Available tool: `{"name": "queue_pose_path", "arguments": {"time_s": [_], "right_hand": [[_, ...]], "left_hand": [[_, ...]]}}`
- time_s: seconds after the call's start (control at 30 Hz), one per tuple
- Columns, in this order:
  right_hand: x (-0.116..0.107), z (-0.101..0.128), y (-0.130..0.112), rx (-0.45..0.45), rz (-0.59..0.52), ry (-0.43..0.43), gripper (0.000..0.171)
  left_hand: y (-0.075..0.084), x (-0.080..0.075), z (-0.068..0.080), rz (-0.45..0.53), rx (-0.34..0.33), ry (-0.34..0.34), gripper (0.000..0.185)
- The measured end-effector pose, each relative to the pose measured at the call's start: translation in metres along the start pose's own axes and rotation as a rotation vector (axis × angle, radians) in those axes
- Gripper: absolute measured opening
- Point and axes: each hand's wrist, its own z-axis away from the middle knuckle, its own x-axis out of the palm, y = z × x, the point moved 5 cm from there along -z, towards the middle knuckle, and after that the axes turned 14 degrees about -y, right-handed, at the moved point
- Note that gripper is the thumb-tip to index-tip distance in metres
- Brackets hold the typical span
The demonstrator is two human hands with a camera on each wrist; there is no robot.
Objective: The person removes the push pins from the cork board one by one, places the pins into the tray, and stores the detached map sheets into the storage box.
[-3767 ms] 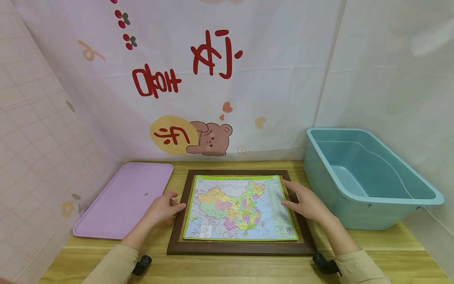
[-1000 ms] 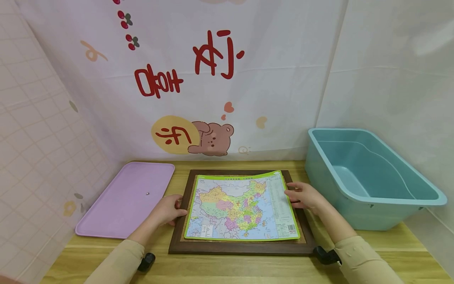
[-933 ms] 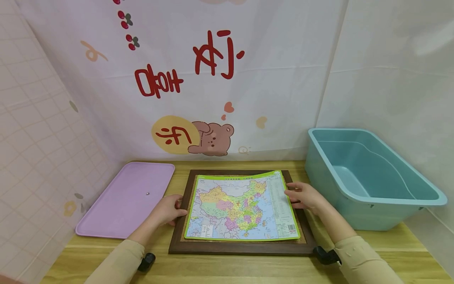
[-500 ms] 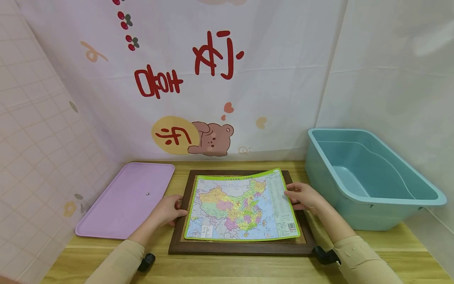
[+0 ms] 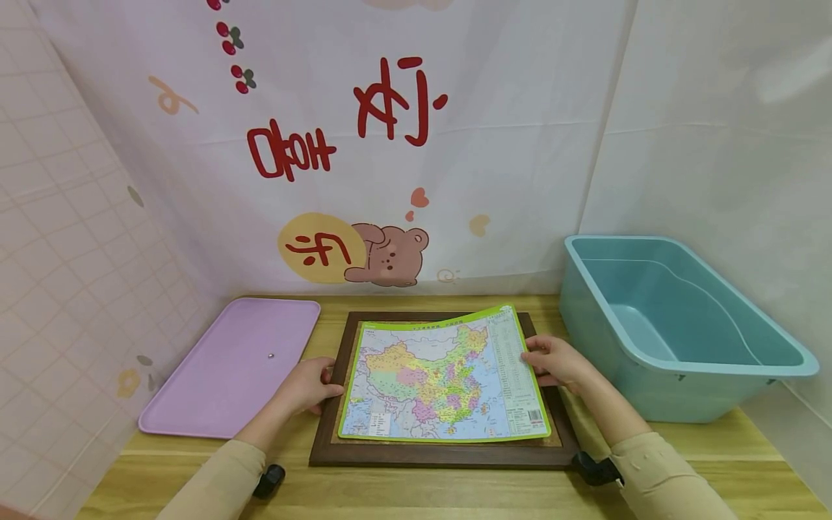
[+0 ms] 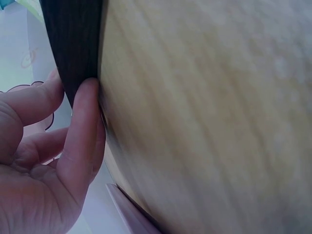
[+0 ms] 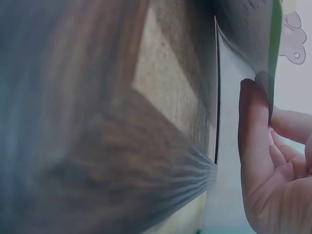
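A thin map sheet [image 5: 422, 383] with a green border lies over a dark brown wooden frame [image 5: 442, 455]. Its right side is raised and bent upward, while its left side rests inside the frame. My right hand [image 5: 555, 361] pinches the map's right edge between thumb and fingers; in the right wrist view the lifted sheet [image 7: 253, 44] stands clear of the frame's cork-like inner board [image 7: 168, 73]. My left hand [image 5: 305, 386] grips the frame's left side. In the left wrist view, the thumb and fingers clasp the dark frame edge [image 6: 73, 44] from both sides.
To the left lies a flat lilac tray [image 5: 227, 368] with a small shiny dot on it. A deep teal tub [image 5: 650, 383] stands at the right. Everything rests on a wood-grain table [image 5: 416, 495], with a printed cloth [image 5: 507, 144] hanging behind.
Both hands have come onto the map and frame, which were untouched at first. The map's right side has since risen and curled further up; the left hand stays at the frame.
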Motion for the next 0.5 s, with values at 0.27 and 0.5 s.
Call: {"name": "queue_pose_path", "arguments": {"time_s": [0.27,0.5], "right_hand": [[0.0005,0.0022,-0.0023,-0.020,0.056,0.040,0.033],[-0.0011,0.0026,-0.0082,-0.071,0.092,0.071,0.028]], "left_hand": [[-0.0017,0.0006,0.0005,-0.005,-0.005,-0.004,0.060],[-0.0024,0.0011,0.0001,-0.008,0.006,0.000,0.059]]}}
